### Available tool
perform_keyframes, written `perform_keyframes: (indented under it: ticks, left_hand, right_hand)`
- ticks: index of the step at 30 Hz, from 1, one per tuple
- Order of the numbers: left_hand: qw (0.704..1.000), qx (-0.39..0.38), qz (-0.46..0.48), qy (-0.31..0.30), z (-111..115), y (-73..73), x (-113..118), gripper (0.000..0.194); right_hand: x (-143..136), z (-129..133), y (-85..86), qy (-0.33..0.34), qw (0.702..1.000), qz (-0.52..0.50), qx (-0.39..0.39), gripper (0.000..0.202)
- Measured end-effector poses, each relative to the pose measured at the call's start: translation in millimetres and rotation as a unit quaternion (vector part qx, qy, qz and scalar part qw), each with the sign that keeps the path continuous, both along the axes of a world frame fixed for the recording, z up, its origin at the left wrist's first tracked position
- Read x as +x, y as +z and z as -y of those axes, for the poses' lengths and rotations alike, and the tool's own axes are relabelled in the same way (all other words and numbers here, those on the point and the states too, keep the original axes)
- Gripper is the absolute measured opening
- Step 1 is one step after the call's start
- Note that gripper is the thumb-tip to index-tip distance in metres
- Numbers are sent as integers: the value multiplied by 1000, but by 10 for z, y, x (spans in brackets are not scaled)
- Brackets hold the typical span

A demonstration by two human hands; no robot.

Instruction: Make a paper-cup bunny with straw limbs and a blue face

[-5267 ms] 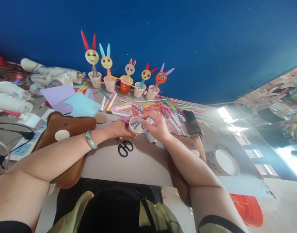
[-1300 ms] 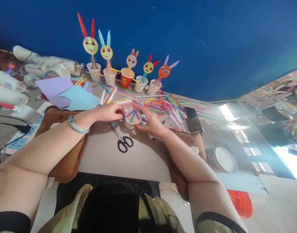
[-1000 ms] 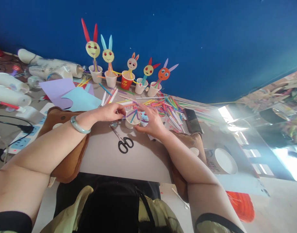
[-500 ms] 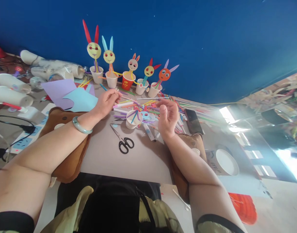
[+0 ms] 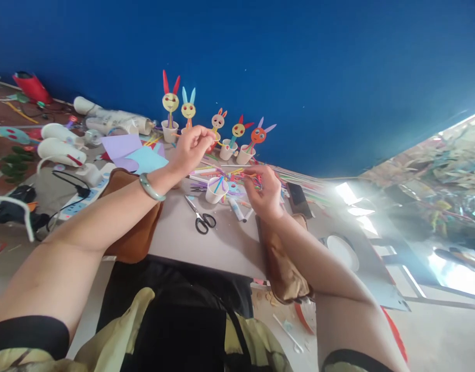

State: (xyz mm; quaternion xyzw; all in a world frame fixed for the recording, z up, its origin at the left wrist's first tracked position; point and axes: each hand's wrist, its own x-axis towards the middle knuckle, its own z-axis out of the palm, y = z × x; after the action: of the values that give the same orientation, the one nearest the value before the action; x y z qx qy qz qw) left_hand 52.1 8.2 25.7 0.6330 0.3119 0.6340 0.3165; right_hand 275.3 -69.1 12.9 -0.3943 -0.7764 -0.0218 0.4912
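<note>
My left hand (image 5: 194,148), a pale green bangle on its wrist, is raised before the row of rabbit-faced cups. Its fingertips are pinched together; what they hold, if anything, is too small to make out. My right hand (image 5: 265,191) is over the pile of coloured pipe cleaners (image 5: 231,174), thumb and fingers slightly apart. Between the hands stands a white paper cup (image 5: 217,192) with blue and purple pipe cleaners in it. Black-handled scissors (image 5: 202,217) lie half open in front of the cup. A white marker (image 5: 236,209) lies beside it.
Several rabbit-faced figures in cups, such as the orange one (image 5: 258,136), line the blue wall. Purple paper (image 5: 122,150) and light blue paper (image 5: 148,161) lie left, near a power strip (image 5: 80,204). A phone (image 5: 298,199) is at right. Brown cushions (image 5: 134,237) lie under the forearms.
My left hand has risen and moved right, in front of the cups. The right hand's fingers have stretched leftward over the pile. The head view has shifted.
</note>
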Motion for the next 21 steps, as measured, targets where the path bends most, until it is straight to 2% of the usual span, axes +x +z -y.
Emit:
perform_keyframes:
  ticks: [4, 6, 8, 11, 14, 18, 20, 21]
  left_hand:
    - [999, -40, 14, -8, 127, 325, -63, 16]
    - [998, -59, 31, -3, 257, 406, -117, 17]
    - [996, -80, 45, -11, 458, 403, -164, 16]
    - [994, -94, 47, -39, 911, 220, -204, 11]
    - [991, -115, -14, -72, 1467, -128, -218, 15]
    - [964, -155, -175, -127, 2063, -586, -267, 16]
    - [942, -178, -218, -182, 2221, -721, -320, 18]
    - [935, -194, -227, -189, 2266, -765, -348, 19]
  right_hand:
    - [-10, 276, 8, 94, 990, 99, -38, 8]
    - [-56, 446, -79, 156, 971, 168, -72, 10]
    - [-125, 623, -204, 210, 938, 253, -110, 14]
    - [-236, 869, -398, 235, 879, 384, -158, 16]
    - [-309, 1055, -524, 230, 847, 441, -185, 13]
    - [-312, 1190, -573, 205, 845, 453, -197, 14]
    - [-275, 1198, -564, 180, 853, 440, -214, 15]
    - [-245, 1180, -552, 158, 862, 424, -231, 15]
